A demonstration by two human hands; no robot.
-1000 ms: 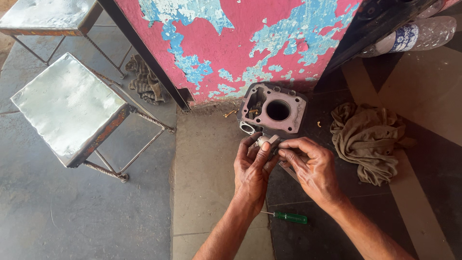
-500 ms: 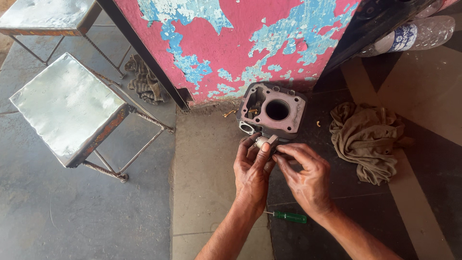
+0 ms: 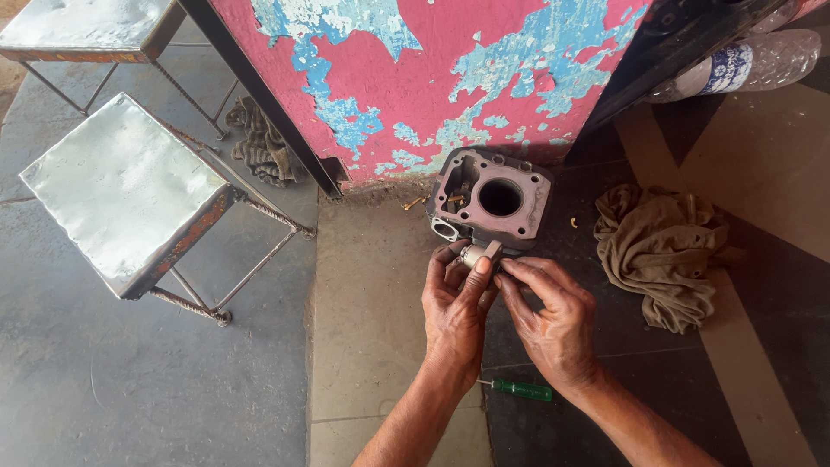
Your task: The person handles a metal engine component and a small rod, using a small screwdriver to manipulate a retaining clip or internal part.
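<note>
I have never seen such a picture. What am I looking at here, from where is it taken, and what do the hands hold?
The picture comes from a camera on a person's head, looking down at their own bare hands. The left hand pinches a small metal part; the right hand touches it from beside. Just beyond, on the floor, stands a metal engine cylinder block. A brown rag lies to the right, a green-handled screwdriver under the wrists, and a metal stool to the left.

Just beyond the hands, the engine cylinder block (image 3: 494,201) is dull, grimy cast metal. Right of them lies a crumpled matt cloth rag (image 3: 666,251); behind, a glossy green plastic-handled screwdriver (image 3: 521,391).
</note>
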